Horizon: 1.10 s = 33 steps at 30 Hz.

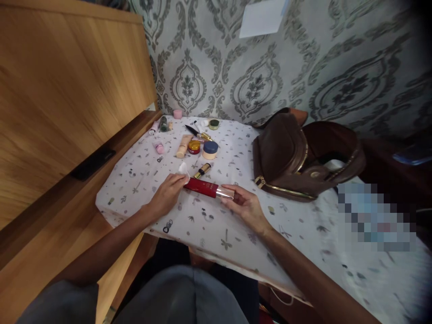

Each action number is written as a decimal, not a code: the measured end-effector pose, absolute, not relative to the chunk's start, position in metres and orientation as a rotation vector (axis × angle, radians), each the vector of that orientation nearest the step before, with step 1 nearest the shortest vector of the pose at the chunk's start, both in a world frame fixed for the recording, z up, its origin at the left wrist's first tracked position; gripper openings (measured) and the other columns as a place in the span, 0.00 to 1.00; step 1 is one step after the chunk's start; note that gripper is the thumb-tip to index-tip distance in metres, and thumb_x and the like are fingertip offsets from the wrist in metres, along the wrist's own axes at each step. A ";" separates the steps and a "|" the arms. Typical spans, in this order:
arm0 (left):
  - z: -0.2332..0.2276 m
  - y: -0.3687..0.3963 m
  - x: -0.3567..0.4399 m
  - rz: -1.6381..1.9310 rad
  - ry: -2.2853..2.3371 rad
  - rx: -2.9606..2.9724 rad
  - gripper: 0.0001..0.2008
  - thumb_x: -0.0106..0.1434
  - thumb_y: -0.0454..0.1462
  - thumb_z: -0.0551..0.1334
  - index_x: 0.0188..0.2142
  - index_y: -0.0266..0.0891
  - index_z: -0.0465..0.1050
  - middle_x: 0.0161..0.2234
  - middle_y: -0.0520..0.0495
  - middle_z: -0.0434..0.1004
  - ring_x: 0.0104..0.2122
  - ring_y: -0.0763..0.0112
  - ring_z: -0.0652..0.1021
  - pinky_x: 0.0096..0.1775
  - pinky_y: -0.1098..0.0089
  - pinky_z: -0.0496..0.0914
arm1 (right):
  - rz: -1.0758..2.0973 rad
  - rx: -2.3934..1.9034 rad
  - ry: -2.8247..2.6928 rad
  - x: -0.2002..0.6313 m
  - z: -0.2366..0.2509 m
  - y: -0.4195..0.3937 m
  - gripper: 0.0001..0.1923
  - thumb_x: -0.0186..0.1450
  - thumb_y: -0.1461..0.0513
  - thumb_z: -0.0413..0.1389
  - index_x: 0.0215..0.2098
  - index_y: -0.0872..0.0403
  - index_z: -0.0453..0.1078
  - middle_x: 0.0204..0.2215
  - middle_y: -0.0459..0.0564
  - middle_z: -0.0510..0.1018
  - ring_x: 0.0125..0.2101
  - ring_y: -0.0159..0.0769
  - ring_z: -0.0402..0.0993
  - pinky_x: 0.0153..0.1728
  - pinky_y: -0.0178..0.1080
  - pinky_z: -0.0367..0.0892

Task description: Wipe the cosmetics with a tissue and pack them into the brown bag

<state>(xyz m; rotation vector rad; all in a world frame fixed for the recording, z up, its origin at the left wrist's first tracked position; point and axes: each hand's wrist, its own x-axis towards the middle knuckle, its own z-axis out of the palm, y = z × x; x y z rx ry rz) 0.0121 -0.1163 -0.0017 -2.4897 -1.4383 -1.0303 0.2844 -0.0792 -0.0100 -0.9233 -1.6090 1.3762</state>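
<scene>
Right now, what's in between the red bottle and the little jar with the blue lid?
In the head view, a small gold-and-black tube lies between the red bottle and the blue-lidded jar.

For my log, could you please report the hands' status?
Left hand holding white tissue at red tube. Right hand gripping silver cap. Black-gold tube just beyond.

Soft, uneven light falls to deep shadow right of the brown bag; a pixelated patch obscures its lower right; left of the bag, a silver cap glints.
</scene>
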 end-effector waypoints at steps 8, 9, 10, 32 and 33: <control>-0.006 -0.117 0.019 -1.073 -1.478 -2.444 0.17 0.71 0.29 0.50 0.54 0.36 0.69 0.50 0.39 0.74 0.50 0.63 0.72 0.51 0.55 0.73 | 1.335 -0.845 -1.604 0.283 -0.012 -0.080 0.23 0.56 0.52 0.67 0.47 0.48 0.73 0.46 0.52 0.75 0.42 0.39 0.78 0.38 0.40 0.78; -0.005 -0.118 0.022 -1.062 -1.465 -2.450 0.17 0.70 0.28 0.49 0.55 0.35 0.68 0.50 0.38 0.73 0.50 0.62 0.72 0.51 0.55 0.73 | 1.325 -0.856 -1.617 0.284 -0.012 -0.080 0.23 0.56 0.51 0.66 0.48 0.49 0.73 0.46 0.53 0.75 0.42 0.39 0.78 0.38 0.40 0.77; -0.004 -0.119 0.027 -1.050 -1.447 -2.460 0.18 0.70 0.28 0.49 0.56 0.35 0.67 0.50 0.38 0.73 0.51 0.61 0.72 0.51 0.54 0.73 | 1.305 -0.868 -1.632 0.284 -0.012 -0.081 0.23 0.57 0.51 0.66 0.48 0.49 0.73 0.46 0.53 0.76 0.42 0.39 0.78 0.38 0.40 0.77; 0.028 -0.113 0.073 -0.752 -1.275 -2.745 0.19 0.63 0.22 0.48 0.49 0.33 0.67 0.46 0.40 0.73 0.49 0.60 0.71 0.53 0.55 0.70 | 1.023 -0.864 -1.814 0.285 -0.015 -0.082 0.21 0.60 0.49 0.63 0.47 0.50 0.75 0.37 0.52 0.75 0.38 0.40 0.74 0.37 0.41 0.73; 0.028 -0.110 0.065 -0.761 -1.326 -2.732 0.19 0.62 0.22 0.48 0.48 0.34 0.68 0.45 0.41 0.73 0.48 0.60 0.71 0.52 0.56 0.70 | 1.031 -0.865 -1.807 0.285 -0.017 -0.082 0.21 0.60 0.49 0.63 0.47 0.50 0.75 0.38 0.52 0.75 0.38 0.40 0.75 0.38 0.41 0.73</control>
